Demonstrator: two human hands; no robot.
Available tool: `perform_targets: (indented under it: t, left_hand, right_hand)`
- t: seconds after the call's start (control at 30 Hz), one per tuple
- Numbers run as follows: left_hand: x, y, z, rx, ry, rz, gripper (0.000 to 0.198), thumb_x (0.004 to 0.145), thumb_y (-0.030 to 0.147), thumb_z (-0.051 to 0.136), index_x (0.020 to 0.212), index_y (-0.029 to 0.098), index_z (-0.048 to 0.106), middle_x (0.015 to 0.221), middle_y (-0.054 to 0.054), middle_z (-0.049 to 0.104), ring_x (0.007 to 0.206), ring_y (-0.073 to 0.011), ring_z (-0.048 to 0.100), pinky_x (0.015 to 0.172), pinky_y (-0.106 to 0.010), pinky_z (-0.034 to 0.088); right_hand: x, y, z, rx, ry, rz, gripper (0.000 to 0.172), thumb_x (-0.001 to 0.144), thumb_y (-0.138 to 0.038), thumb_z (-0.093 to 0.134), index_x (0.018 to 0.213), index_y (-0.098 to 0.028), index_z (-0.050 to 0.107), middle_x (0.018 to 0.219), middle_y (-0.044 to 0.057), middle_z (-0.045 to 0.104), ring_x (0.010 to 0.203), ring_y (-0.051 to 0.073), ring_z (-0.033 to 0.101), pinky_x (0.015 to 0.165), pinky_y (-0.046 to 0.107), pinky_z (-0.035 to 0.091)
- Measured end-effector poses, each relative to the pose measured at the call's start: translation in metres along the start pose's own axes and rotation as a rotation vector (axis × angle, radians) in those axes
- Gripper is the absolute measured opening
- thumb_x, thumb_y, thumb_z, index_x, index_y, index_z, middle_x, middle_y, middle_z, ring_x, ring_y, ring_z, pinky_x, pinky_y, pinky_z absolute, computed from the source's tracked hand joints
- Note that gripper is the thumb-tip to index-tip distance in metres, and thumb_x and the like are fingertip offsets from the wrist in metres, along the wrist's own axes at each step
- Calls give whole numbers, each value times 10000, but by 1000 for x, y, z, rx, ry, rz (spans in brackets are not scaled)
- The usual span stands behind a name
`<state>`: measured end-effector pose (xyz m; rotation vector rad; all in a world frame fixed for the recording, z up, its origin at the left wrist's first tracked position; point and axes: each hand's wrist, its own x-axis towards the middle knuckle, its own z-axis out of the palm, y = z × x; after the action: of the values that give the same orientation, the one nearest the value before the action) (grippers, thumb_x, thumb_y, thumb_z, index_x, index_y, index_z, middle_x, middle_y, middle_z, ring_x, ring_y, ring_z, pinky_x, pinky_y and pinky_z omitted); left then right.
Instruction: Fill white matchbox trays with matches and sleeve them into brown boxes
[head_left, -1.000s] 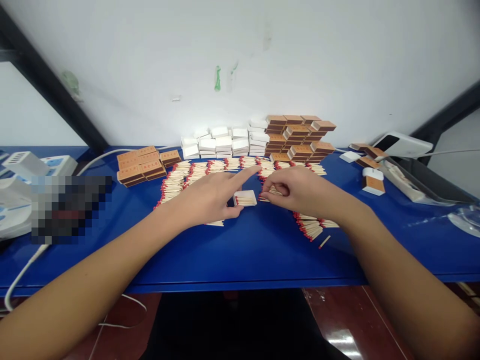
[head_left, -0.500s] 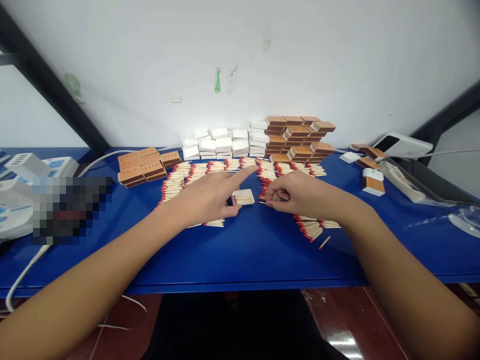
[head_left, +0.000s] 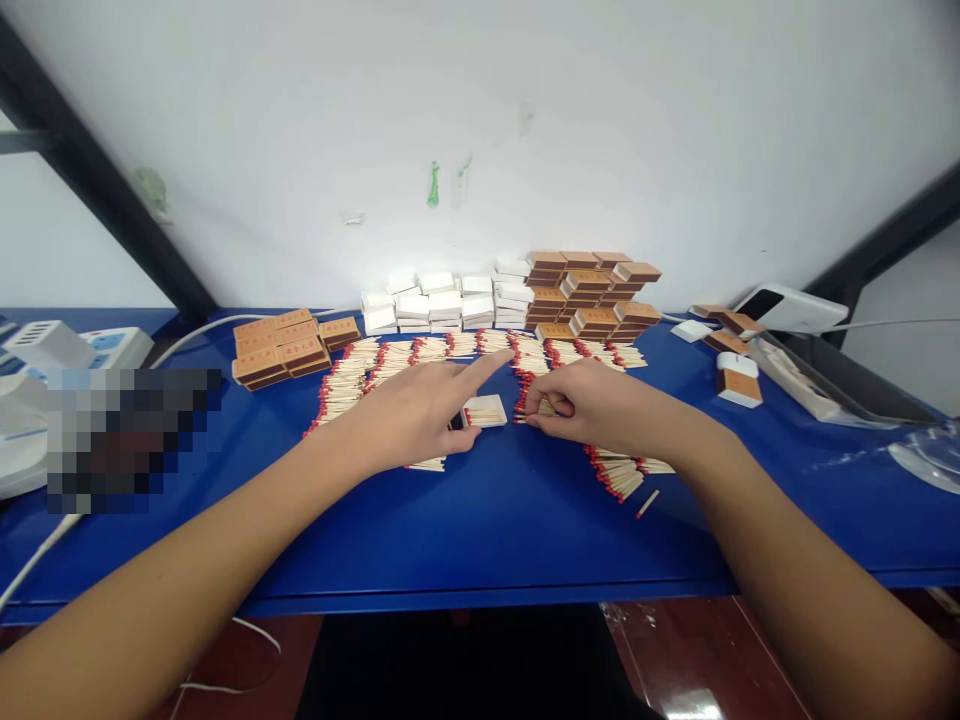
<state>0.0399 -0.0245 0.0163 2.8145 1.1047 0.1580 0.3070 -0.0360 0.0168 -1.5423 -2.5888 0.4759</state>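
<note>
At the centre, white oblong open-topped card tray (head_left: pixel 495 403): on the glossy blue tabletop (head_left: pixel 480 530), holding pale wooden red-tipped matches (head_left: pixel 486 416); its nine-o'clock end is at the left hand (head_left: pixel 420 412).
Tabletop room: bare blue at six o'clock, from tray to straight near edge (head_left: pixel 480 603); at three, only a narrow bare gap before a red-and-cream match heap (head_left: pixel 527 385).
Left hand: extended from eight o'clock, palm down; thumb at the tray's near side, index finger pointing past its far side toward one. Thumb and index are widely spread; whether the hidden fingers clamp the tray, cannot tell.
Right hand (head_left: pixel 585 405): extended from four o'clock, fingers curled, thumb and index tips nearly together at the heap's near end; cannot tell whether they pinch a match.
Loose match (head_left: pixel 647 503): apart from the heaps, at four.
Back stacks: white card trays (head_left: pixel 448 300) around eleven to twelve, brown-and-orange cardboard matchboxes (head_left: pixel 589 295) at one, beside the white wall (head_left: pixel 480 120).
</note>
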Motion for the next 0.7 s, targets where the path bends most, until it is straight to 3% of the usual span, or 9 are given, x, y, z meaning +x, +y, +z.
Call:
perform_targets:
  t: [0.33, 0.7]
  left_hand:
    - [0, 1, 0, 24, 6, 7, 911, 991, 232, 709, 1769, 302, 238, 1292, -91, 764, 1115, -277, 739, 877, -335, 529]
    - [-1, 0, -1, -5, -7, 18, 926, 996, 239, 702, 1779, 307, 214, 1328, -107, 754, 1180, -292, 720, 915, -356, 532]
  right_hand:
    - [-6, 9, -9, 66, -93, 58, 149, 936, -333, 667, 947, -251, 791, 796, 11, 711, 666, 172, 587, 615, 316, 370]
    - [-7, 10, -6, 144, -89, 41, 135, 916, -371, 684, 902, -251, 745, 696, -17, 589, 608, 163, 486, 587, 312, 349]
